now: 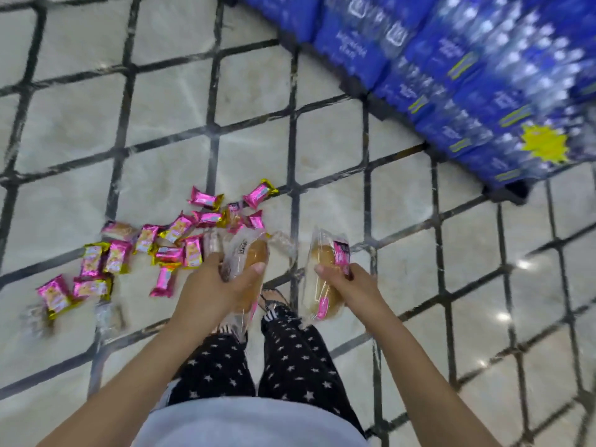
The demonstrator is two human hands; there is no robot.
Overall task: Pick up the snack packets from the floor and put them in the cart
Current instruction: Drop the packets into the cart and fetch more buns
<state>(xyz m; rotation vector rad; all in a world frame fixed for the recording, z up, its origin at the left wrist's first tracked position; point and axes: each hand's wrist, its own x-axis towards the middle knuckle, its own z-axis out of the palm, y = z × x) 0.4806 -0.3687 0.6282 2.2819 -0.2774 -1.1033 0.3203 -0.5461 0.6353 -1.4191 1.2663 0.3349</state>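
My left hand (213, 285) grips a clear-wrapped bun packet (250, 253) held above the floor. My right hand (346, 280) grips a second bun packet (322, 285) with a pink label. Several small pink-and-gold snack packets (174, 233) lie scattered on the tiled floor to the left of my hands. Two clear-wrapped packets (108, 314) lie blurred at the lower left. No cart shows in the frame.
Stacked blue shrink-wrapped packs of water bottles (467, 75) fill the upper right, on a dark pallet (509, 191). The floor (167, 101) is cream tile with dark grout lines. My legs in star-print trousers (290, 359) stand below my hands.
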